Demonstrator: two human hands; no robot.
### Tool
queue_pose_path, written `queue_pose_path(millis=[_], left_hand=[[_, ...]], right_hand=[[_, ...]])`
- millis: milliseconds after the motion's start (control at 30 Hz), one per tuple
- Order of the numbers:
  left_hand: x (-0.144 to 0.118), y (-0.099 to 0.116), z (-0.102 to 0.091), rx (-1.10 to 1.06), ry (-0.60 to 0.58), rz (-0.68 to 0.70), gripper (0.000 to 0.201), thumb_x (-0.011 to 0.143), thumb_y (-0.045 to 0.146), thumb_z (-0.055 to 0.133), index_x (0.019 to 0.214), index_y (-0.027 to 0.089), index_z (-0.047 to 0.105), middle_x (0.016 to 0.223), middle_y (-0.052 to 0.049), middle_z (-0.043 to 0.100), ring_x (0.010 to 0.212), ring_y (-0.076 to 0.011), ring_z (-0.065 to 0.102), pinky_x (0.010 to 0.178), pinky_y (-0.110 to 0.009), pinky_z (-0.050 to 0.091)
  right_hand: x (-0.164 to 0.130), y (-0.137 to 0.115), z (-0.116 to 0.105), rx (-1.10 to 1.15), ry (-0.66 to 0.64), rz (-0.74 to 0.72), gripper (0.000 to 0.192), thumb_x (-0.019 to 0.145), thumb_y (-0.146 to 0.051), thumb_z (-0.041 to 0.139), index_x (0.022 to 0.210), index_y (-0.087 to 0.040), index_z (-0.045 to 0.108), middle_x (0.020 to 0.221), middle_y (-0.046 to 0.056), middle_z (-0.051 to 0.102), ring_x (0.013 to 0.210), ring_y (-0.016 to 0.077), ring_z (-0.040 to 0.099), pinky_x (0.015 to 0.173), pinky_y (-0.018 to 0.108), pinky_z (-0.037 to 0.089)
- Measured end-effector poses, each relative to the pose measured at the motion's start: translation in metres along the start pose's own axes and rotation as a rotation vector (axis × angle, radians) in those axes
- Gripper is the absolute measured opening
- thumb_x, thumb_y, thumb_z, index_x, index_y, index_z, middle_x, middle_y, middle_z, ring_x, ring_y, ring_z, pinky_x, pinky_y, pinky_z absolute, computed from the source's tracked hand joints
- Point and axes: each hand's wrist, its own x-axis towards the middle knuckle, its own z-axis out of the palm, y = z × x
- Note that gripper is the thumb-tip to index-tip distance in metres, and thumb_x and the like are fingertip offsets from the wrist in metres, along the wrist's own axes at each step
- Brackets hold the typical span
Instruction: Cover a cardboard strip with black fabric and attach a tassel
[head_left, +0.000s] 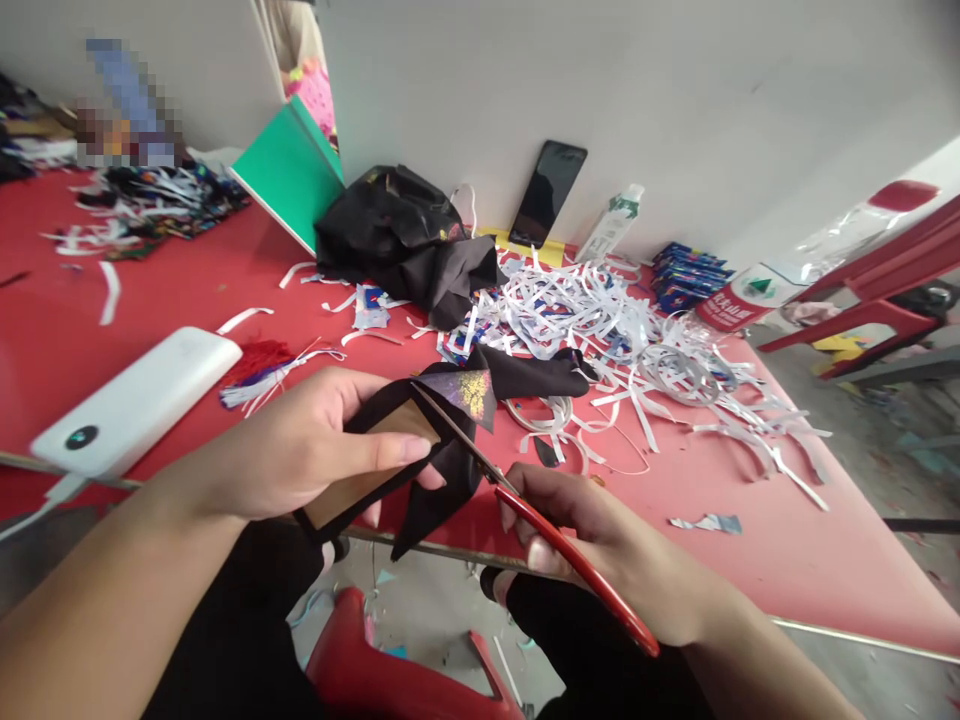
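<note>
Black cloth with a tan panel is at the near edge of the red table, in front of you and between your two hands. Your left hand holds it from the left in a narrow grip, the thumb lying across the tan panel and other fingers showing beneath the cloth. Your right hand is closed around the red-handled scissors, whose metal blade slants up and left over the cloth, its tip near the panel's far corner. You cannot tell how wide the blades stand. Just right of the blade, a gold print shows on a flap of the cloth, and a dark rolled end extends to the right.

Beyond your hands, a tangled heap of white strips spreads towards the right. Left of it sits a black bundle, next to a green board. At the far side, a phone leans against the grey wall, with a small bottle to its right, then blue packets and a red-labelled bottle. A white power bank lies to your left, near some red threads.
</note>
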Motion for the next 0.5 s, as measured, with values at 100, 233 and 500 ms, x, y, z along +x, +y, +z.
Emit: queue_pose_path(millis=[100, 233, 500], left_hand=[[-0.0007, -0.0002, -0.0014, 0.037, -0.004, 0.006, 0.030, 0.091, 0.037, 0.085, 0.112, 0.018, 0.078, 0.089, -0.002, 0.083, 0.055, -0.0092, 0.069, 0.046, -0.018, 0.059], [0.0010, -0.0013, -0.0025, 0.066, -0.005, 0.039, 0.025, 0.091, 0.036, 0.084, 0.106, 0.016, 0.081, 0.087, -0.002, 0.083, 0.060, -0.0109, 0.072, 0.051, -0.019, 0.061], [0.0026, -0.0036, -0.0057, 0.080, -0.021, 0.052, 0.021, 0.094, 0.038, 0.082, 0.102, 0.018, 0.083, 0.090, -0.002, 0.083, 0.066, -0.0121, 0.074, 0.052, -0.017, 0.059]], right_hand=[[0.0019, 0.0048, -0.0012, 0.035, -0.026, 0.011, 0.062, 0.085, -0.078, 0.076, 0.094, -0.019, 0.058, 0.076, -0.004, 0.045, 0.065, 0.0107, 0.036, 0.056, 0.024, 0.029], [0.0029, 0.0094, -0.0009, 0.122, -0.051, 0.013, 0.056, 0.085, -0.067, 0.084, 0.103, -0.019, 0.062, 0.078, -0.003, 0.051, 0.064, 0.0105, 0.042, 0.055, 0.023, 0.032], [0.0022, 0.0101, 0.0031, 0.180, -0.014, 0.085, 0.060, 0.081, -0.070, 0.085, 0.101, -0.019, 0.062, 0.072, -0.005, 0.050, 0.058, 0.0090, 0.044, 0.053, 0.021, 0.036]])
